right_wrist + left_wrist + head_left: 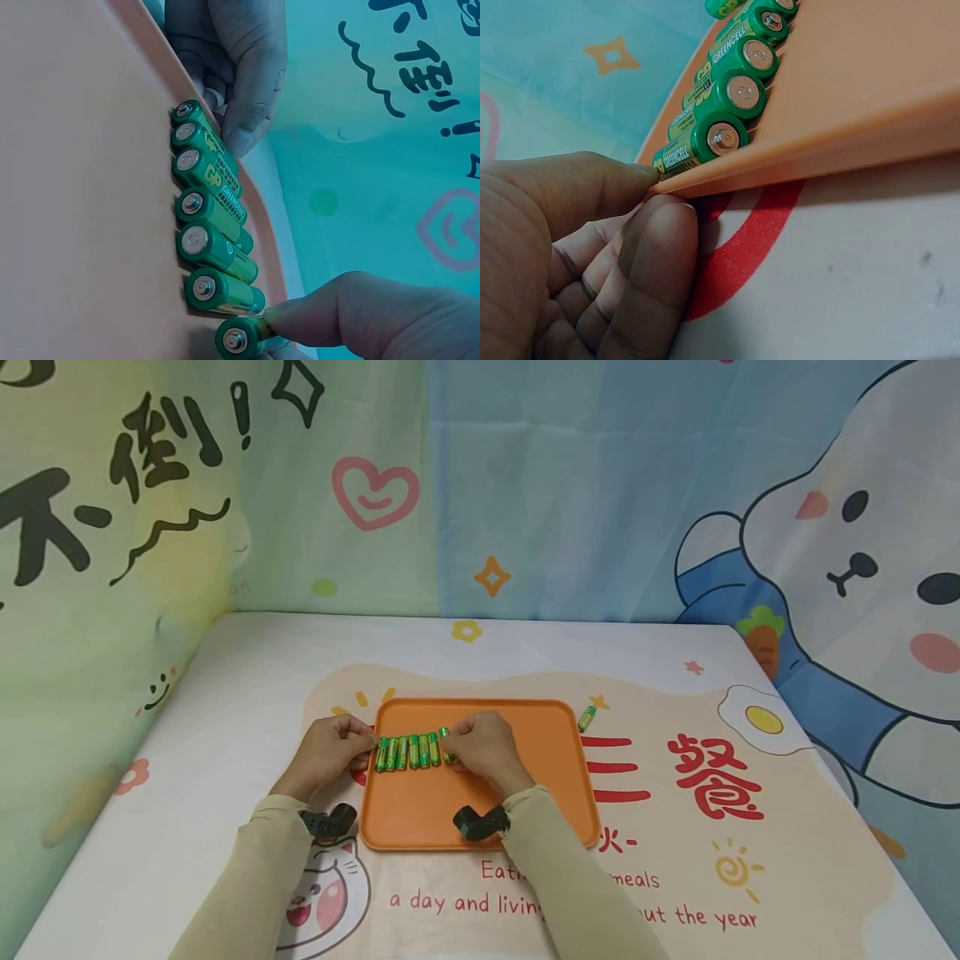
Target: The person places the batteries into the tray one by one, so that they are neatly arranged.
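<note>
An orange tray lies on the table, with a row of green GP Greencell batteries side by side at its left. Some show the nub end, others the flat end. My left hand pinches the tray's left rim, thumb on top beside the end battery and fingers underneath. At the row's right end, my right hand holds one battery between thumb and fingers, nub end showing in the right wrist view. It sits beside the last battery in the row; its far part is hidden by the thumb.
Another green battery lies outside the tray, by its upper right edge. The tabletop carries a printed cloth with red lettering and cartoon pictures. Behind the table hangs a printed curtain.
</note>
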`<state>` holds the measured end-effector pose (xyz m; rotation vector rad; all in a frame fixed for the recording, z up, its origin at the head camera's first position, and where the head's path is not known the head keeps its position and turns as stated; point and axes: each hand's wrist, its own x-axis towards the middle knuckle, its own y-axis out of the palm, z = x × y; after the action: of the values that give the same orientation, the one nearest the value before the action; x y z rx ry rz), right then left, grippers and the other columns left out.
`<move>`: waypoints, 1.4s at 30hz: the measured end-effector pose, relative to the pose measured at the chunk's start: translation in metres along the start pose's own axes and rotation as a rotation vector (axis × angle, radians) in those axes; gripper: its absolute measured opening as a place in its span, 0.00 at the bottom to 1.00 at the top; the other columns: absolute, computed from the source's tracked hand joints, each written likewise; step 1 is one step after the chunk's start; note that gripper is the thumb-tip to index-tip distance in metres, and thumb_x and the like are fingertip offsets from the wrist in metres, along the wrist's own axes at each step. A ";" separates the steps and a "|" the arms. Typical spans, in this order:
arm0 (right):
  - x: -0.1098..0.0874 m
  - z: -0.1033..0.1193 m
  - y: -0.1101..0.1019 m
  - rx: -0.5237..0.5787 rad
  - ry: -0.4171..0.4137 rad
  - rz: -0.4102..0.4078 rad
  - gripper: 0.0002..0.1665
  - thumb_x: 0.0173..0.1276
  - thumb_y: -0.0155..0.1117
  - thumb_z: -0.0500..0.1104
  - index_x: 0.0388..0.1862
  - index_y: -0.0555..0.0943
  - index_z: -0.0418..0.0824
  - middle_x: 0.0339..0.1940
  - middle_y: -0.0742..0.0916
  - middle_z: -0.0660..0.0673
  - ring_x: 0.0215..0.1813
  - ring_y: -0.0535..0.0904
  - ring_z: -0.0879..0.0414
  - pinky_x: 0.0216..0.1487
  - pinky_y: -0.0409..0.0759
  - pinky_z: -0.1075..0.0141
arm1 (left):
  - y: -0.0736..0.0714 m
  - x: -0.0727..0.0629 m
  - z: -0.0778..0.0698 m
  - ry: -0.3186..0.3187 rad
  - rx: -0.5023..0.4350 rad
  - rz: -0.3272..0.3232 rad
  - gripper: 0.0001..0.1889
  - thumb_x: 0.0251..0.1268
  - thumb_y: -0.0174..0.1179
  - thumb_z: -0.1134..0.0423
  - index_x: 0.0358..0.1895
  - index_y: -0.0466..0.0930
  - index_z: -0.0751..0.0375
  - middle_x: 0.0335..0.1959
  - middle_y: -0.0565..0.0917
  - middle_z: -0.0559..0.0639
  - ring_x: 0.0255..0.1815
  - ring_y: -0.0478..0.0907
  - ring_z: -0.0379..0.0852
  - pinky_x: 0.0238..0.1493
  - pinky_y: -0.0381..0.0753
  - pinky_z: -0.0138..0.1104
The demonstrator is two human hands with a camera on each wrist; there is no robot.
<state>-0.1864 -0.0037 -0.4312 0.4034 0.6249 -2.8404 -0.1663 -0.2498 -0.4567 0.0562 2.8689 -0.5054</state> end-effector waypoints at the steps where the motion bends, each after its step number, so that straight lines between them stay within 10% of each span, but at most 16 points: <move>1: 0.000 0.000 0.000 -0.006 -0.006 -0.001 0.09 0.64 0.69 0.35 0.23 0.84 0.39 0.29 0.87 0.44 0.29 0.88 0.51 0.35 0.88 0.62 | 0.000 0.000 0.000 0.001 0.000 0.002 0.09 0.71 0.61 0.68 0.46 0.80 0.74 0.28 0.84 0.51 0.26 0.81 0.40 0.29 0.84 0.30; 18: 0.000 0.006 0.004 -0.183 -0.066 -0.017 0.24 0.60 0.63 0.33 0.07 0.69 0.47 0.07 0.70 0.52 0.15 0.75 0.53 0.17 0.60 0.67 | 0.000 0.002 0.000 0.004 -0.004 0.004 0.09 0.71 0.61 0.69 0.45 0.81 0.74 0.27 0.84 0.50 0.25 0.81 0.39 0.29 0.84 0.30; 42: 0.002 0.009 0.006 -0.267 -0.059 -0.003 0.27 0.64 0.68 0.36 0.06 0.71 0.47 0.05 0.73 0.52 0.12 0.67 0.57 0.18 0.60 0.67 | 0.000 0.001 0.000 -0.015 -0.028 0.003 0.09 0.71 0.62 0.68 0.45 0.80 0.75 0.26 0.83 0.49 0.23 0.80 0.38 0.28 0.84 0.29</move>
<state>-0.1885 -0.0132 -0.4257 0.2715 0.9758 -2.7088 -0.1676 -0.2502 -0.4573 0.0517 2.8606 -0.4629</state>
